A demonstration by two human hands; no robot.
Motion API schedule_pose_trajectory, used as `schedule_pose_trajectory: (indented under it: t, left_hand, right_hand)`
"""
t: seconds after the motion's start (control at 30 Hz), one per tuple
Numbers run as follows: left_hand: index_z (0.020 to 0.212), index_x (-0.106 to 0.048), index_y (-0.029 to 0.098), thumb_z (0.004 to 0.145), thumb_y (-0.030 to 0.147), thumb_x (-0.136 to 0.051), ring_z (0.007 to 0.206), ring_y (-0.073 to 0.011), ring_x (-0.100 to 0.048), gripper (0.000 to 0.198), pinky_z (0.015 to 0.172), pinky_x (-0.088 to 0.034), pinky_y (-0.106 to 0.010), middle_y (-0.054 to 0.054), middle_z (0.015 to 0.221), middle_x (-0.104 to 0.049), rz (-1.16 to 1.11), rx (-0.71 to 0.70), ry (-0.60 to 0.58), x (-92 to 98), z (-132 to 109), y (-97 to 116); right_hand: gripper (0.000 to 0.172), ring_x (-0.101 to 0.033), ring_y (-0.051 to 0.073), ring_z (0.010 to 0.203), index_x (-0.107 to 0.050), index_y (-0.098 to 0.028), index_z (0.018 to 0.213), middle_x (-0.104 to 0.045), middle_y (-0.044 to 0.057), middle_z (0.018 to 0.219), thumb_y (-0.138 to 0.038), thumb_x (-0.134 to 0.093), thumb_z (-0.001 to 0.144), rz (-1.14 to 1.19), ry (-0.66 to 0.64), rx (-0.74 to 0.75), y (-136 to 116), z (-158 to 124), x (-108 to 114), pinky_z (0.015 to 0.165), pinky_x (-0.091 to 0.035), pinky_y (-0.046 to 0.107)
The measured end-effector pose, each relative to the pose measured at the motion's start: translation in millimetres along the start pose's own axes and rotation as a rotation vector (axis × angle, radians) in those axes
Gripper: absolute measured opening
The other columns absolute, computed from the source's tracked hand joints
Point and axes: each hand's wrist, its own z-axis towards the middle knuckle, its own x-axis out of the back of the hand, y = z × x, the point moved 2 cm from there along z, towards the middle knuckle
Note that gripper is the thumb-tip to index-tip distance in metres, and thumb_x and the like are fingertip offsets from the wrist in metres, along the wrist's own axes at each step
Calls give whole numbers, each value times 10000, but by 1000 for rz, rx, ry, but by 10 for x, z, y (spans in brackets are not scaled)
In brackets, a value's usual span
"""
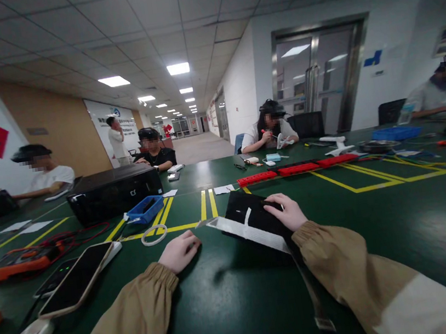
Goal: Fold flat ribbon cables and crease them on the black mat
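Panel (pixel 262 218) of black, cloth-like material slants over the green table (pixel 236 320), straight ahead, its right edge gripped by the bent fingers of the right hand (pixel 288 212), presumably to keep it propped at that angle. A flat white band (pixel 253 233) stiffens its near side; a thin greyish strap (pixel 313 290) trails below. The left hand (pixel 182 251) rests beside it, loosely half open, seemingly empty, though its palm is hidden.

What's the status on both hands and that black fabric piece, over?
Left hand at green tabletop, nothing visible in it. Right hand on black fabric piece with white strip. White round ring beside left hand, apart from piece.
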Motion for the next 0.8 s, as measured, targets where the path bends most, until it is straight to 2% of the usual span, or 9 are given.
schedule_pose_trajectory:
  t: [0.17,0.33,0.47,0.63,0.7,0.8]
  left_hand:
    - [914,-622,213,876,265,-399,792,-131,-563,232,719,-427,-221,-22,912,-561,1,0,6,-8,-1,-5]
    - [934,-626,217,871,256,-407,815,-135,-565,231,726,-431,-217,-25,927,-564,7,-3,11,-6,-3,7]
    - [944,-624,216,865,253,-421,817,-133,-569,221,728,-433,-215,-24,932,-562,23,-8,14,-10,-1,9]
    - [949,-622,218,857,247,-432,816,-132,-570,213,728,-434,-218,-22,937,-559,37,-7,19,-10,-3,14]
    - [952,-623,218,855,246,-433,818,-133,-570,215,732,-435,-222,-23,941,-559,38,-6,21,-13,-4,10]
    - [959,-625,215,850,247,-440,829,-140,-569,218,740,-438,-228,-28,946,-558,35,-3,24,-25,-6,-6]
  right_hand:
    - [350,-545,212,905,-658,-189,804,-609,59,957,-512,-545,729,-155,229,11,280,136,435,857,-412,374]
    - [375,-536,221,880,-639,-156,765,-614,114,921,-509,-525,708,-352,428,-159,775,153,965,829,-400,344]
    - [369,-537,239,876,-658,-144,823,-619,126,911,-471,-542,698,-530,559,-376,1177,24,1337,759,-392,341]
    - [450,-450,350,1037,-677,-181,1006,-556,188,1093,-482,-567,691,-710,640,-731,1439,-169,1624,767,-326,470]
    - [461,-406,369,1086,-672,-189,1041,-517,222,1133,-463,-572,684,-697,664,-848,1538,-234,1695,800,-282,510]
    - [478,-375,386,1109,-690,-203,1009,-469,281,1147,-445,-625,601,-599,632,-1020,1754,-320,1787,801,-222,541]
